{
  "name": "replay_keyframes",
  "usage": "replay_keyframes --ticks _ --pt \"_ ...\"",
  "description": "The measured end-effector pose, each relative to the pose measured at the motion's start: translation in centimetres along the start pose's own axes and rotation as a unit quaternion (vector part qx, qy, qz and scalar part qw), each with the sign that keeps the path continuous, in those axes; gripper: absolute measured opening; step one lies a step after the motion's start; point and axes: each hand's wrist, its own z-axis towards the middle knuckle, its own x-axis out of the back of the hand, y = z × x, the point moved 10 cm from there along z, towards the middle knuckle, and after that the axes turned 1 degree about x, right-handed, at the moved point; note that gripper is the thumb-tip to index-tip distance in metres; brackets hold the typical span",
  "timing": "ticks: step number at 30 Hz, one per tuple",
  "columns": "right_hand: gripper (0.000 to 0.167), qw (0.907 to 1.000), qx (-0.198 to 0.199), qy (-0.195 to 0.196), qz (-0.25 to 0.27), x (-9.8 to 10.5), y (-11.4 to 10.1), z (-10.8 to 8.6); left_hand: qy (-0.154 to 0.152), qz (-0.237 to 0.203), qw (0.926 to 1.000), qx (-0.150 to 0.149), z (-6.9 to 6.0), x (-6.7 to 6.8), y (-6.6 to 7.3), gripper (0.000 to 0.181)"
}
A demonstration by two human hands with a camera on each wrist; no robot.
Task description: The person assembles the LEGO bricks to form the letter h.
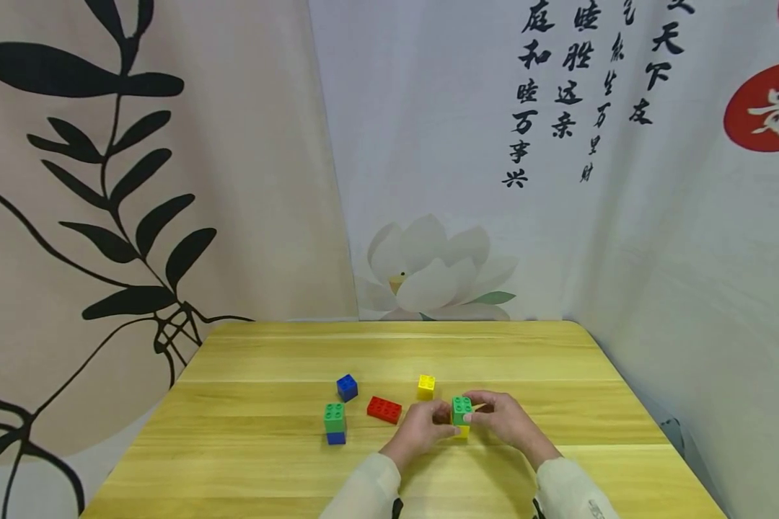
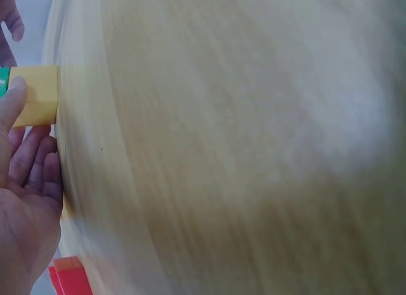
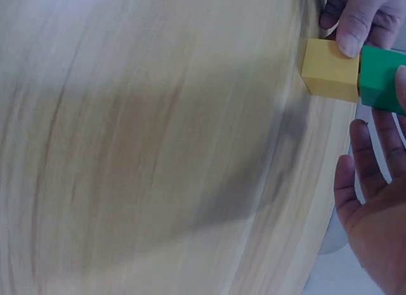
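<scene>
A green building block [image 1: 461,410] stands on top of a yellow building block [image 1: 463,432] at the right of the group. My left hand [image 1: 420,431] pinches the yellow block from the left; its thumb lies across the side of that block [image 2: 37,95] in the left wrist view. From the right, my right hand [image 1: 505,420] grips the green block [image 3: 380,79] between thumb and fingers. A thin dark line shows between the two blocks in the right wrist view, and whether they are fully joined I cannot tell.
Left of the hands lie a red block [image 1: 384,409] and a blue block [image 1: 347,388]. A green block [image 1: 335,417] sits on another blue block [image 1: 336,437]. Behind the hands is a second yellow block [image 1: 426,387]. All rest on a wooden table [image 1: 247,447] before a printed curtain.
</scene>
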Motion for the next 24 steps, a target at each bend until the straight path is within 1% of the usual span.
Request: replay_keyframes --ticks 3,7,14,20,24 --pt "0.041 1.0 -0.001 0.001 -0.007 0.06 0.13 0.11 -0.001 -0.004 1.0 0.0 0.05 -0.08 -0.06 0.026" --pt "0.04 0.9997 0.009 -0.001 -0.025 0.09 0.22 0.34 0.0 -0.004 1.0 0.0 0.13 -0.15 -0.17 0.027" --pt "0.039 0.9974 0.037 0.001 -0.062 0.2 0.13 0.68 0.003 0.001 1.0 -0.001 0.16 -0.2 -0.19 0.027" --pt "0.039 0.9968 0.046 -0.009 -0.064 0.08 -0.25 0.78 0.011 0.015 0.9998 -0.002 0.2 -0.05 -0.24 0.027" --pt "0.039 0.9966 0.047 -0.012 -0.067 0.04 -0.26 0.88 0.009 0.009 0.9999 0.002 0.2 -0.01 -0.29 0.028"
